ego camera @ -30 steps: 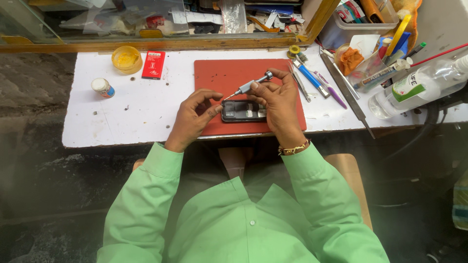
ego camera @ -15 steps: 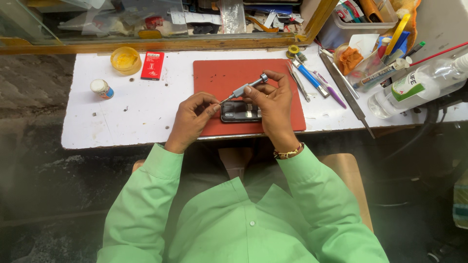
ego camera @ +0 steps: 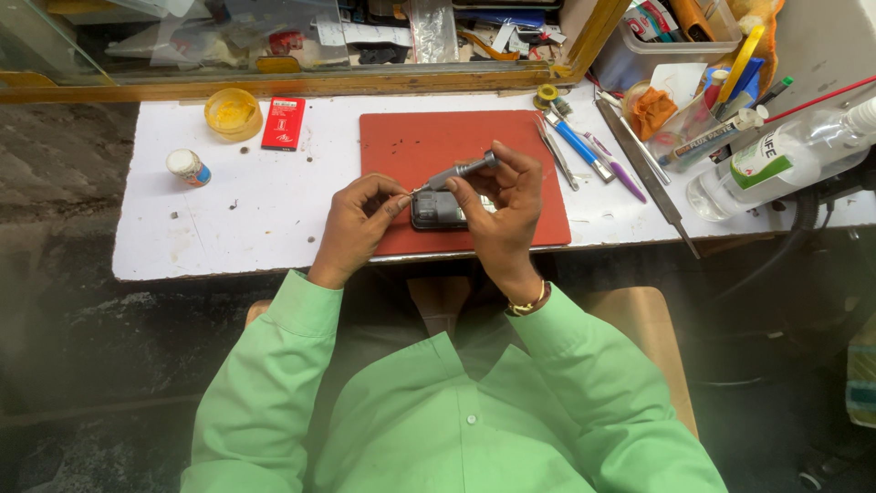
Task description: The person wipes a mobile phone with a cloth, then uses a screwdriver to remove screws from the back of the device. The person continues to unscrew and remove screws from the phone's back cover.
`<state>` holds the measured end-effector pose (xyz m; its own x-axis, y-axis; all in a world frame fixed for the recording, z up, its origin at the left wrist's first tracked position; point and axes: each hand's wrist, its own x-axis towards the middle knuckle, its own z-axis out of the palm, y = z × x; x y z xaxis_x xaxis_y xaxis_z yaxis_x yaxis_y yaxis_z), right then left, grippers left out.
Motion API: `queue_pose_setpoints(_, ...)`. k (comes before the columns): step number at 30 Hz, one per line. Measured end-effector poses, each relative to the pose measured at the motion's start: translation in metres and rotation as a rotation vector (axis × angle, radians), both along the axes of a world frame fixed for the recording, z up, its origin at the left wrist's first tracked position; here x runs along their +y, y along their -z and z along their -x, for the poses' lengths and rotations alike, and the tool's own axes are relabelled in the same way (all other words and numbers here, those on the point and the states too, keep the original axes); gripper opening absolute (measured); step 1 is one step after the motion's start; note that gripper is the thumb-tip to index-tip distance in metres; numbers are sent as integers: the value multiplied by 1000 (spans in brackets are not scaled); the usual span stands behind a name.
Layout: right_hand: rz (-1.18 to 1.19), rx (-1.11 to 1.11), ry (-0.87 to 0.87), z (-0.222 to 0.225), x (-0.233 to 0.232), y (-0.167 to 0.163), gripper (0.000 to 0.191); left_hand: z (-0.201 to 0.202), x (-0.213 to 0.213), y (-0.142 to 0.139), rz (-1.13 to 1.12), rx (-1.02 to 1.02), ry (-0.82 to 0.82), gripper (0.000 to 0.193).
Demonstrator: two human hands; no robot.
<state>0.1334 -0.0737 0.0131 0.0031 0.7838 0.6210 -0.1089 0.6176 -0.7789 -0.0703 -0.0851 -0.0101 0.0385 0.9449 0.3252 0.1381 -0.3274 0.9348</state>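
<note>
On the red mat [ego camera: 429, 146], the right hand [ego camera: 502, 205] pinches a grey screwdriver [ego camera: 456, 172] with curled fingers, its tip at the left hand [ego camera: 358, 224], whose fingertips close together over a dark phone [ego camera: 436, 212], while a yellow dish [ego camera: 232, 111] of yellowish paste and a small red box [ego camera: 283, 122] lie left of the mat.

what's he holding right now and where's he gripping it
The right hand holds a grey screwdriver by its handle; the left hand pinches at its tip, above the phone.
</note>
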Motion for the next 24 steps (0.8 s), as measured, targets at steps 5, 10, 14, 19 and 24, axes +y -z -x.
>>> queue_pose_setpoints(5, -12, -45, 26, 2, 0, 3, 60, 0, 0, -1, -14, 21, -10, 7)
queue_pose_setpoints(10, -5, -63, -8, 0, -1, 5, 65, 0, 0, -2, -18, 43, -17, 7)
queue_pose_setpoints(14, -18, -62, -5, 0, 0, 6, 64, 0, -1, -1, -19, 24, -2, 7)
queue_pose_setpoints(19, -16, -40, -16, -1, 0, 6, 64, -1, -1, -2, -16, -5, 22, 7)
queue_pose_setpoints(24, 17, -25, -33, -5, 0, 3, 61, -3, -3, -8, 60, 7, 19, 13)
